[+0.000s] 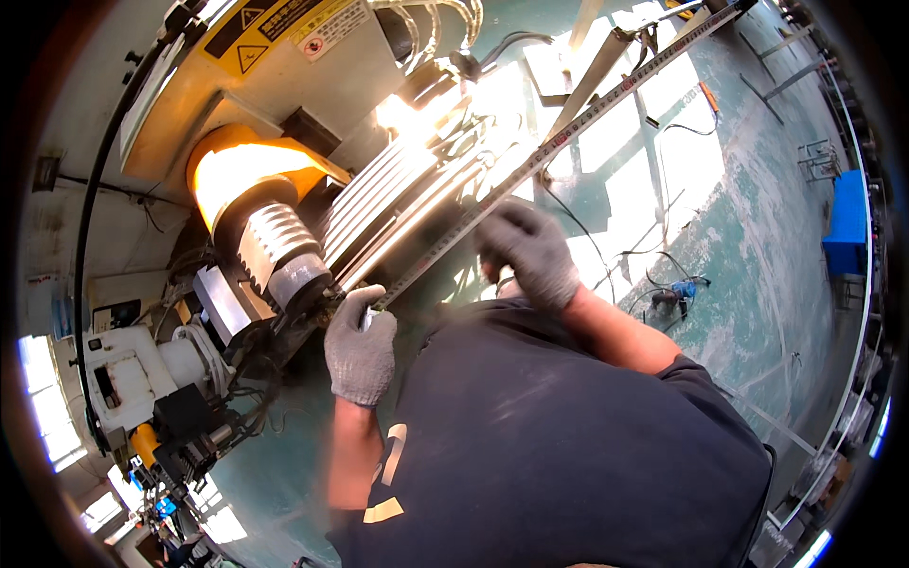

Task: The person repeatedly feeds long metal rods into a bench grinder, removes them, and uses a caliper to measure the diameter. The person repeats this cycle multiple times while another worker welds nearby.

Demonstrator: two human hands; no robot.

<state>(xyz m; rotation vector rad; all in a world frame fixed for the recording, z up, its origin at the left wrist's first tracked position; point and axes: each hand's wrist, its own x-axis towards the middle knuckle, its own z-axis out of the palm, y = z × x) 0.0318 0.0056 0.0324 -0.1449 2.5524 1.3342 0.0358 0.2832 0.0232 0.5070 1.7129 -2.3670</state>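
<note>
My left hand (360, 352), in a grey knit glove, is at the near end of a long measuring rail (542, 151) with printed scale marks. Its thumb and fingers are bent around something small and pale that I cannot make out. Farther right, my gloved right hand (530, 254) is beside the rail, above its near edge. Motion blurs its curled fingers, so their hold is unclear. Left of the rail stands a machine with a yellow cover (248, 161) and a ribbed metal cylinder (275, 237). Long metal bars (383, 194) run parallel to the rail.
A pale machine housing (350, 52) with warning labels rises at the far left. Cables cross the sunlit green floor (720, 275). A blue power tool (674, 295) lies on the floor at right, and a blue bin (846, 222) stands farther right.
</note>
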